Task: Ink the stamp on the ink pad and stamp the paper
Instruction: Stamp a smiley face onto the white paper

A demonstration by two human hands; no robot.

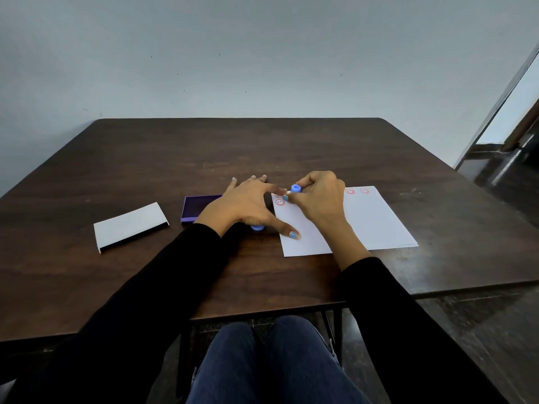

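Observation:
A white paper (370, 220) lies on the dark wooden table (204, 147), right of centre, with red smiley stamp marks along its far edge. My right hand (319, 199) grips a small blue stamp (295, 188) upright over the paper's far left corner. My left hand (248, 204) is spread flat, its index finger and thumb pressing the paper's left edge. The purple ink pad (195, 207) sits open just left of that hand, partly hidden by it.
A small blue cap (257, 227) lies under my left palm near the table. A grey lid or card (131, 225) rests left of the ink pad. The table's front edge is close to my knees; a wall stands behind.

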